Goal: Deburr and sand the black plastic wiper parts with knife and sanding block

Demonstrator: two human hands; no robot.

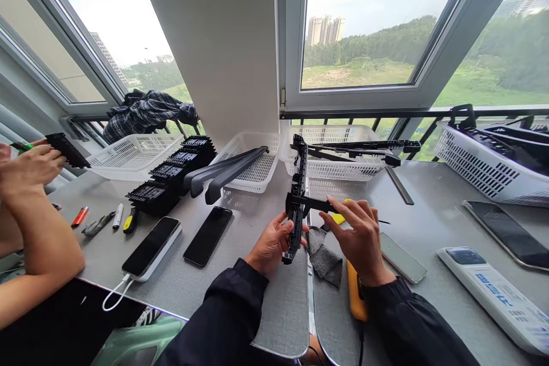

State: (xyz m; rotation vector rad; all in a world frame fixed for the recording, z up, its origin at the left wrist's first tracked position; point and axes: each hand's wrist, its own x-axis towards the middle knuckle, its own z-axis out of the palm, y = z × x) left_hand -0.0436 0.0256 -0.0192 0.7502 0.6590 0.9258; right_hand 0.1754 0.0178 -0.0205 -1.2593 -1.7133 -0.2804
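My left hand (271, 245) is closed around the lower end of a long black plastic trim part (299, 174), which stands tilted with its ribbed, clipped side showing. In my right hand (358, 234), thumb and fingers pinch a black caliper-like tool (316, 204). Its jaw end lies across the trim part, just above my left fingers; whether the jaws touch it I cannot tell. Below my right hand lie a grey cloth (325, 257) and a yellow-orange tool handle (355, 291) with a black cord. Another yellow item (338, 218) is partly hidden behind my right fingers.
White baskets (261, 186) line the back, several holding black parts. Black slotted blocks (171, 174) stand at left, near phones (209, 236), markers and a cutter (131, 221). Another person's hand (34, 168) holds a black block at far left. A white device (493, 291) lies right.
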